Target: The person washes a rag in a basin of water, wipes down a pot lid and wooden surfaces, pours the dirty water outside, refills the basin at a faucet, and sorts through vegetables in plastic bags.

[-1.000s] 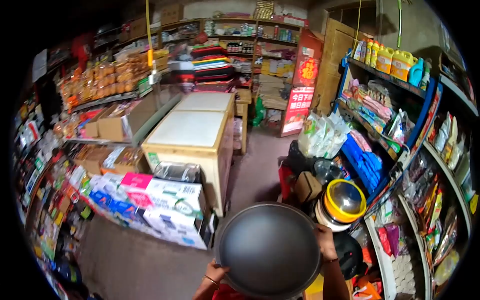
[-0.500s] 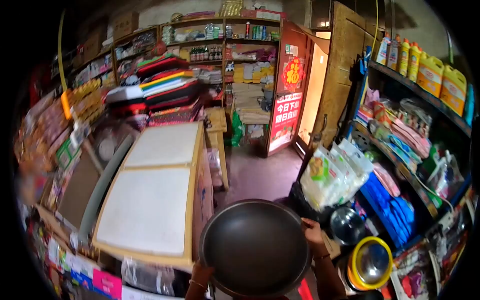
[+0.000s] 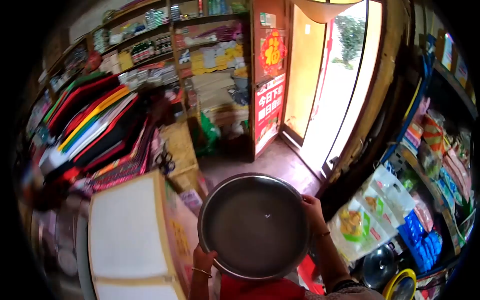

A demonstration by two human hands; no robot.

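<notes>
A large round dark metal pan (image 3: 255, 227) with a shiny rim is held out in front of my body, its hollow side facing up. My left hand (image 3: 204, 260) grips the rim at the lower left, thumb over the edge. On the right side of the rim, my right hand (image 3: 313, 212) is closed round the edge. Both sets of fingers are partly hidden behind the pan. Nothing is visible inside it.
A white-topped chest (image 3: 127, 227) stands left, with stacked colourful fabric (image 3: 95, 125) behind. A red door panel (image 3: 267, 115) stands beside a bright open doorway (image 3: 337, 95). Plastic bags (image 3: 365, 215) and a loaded shelf (image 3: 425, 175) are on the right.
The view has moved forward and turned toward the doorway, which now shows wide and bright. The chest and bags appear nearer. Both hands still hold the pan.
</notes>
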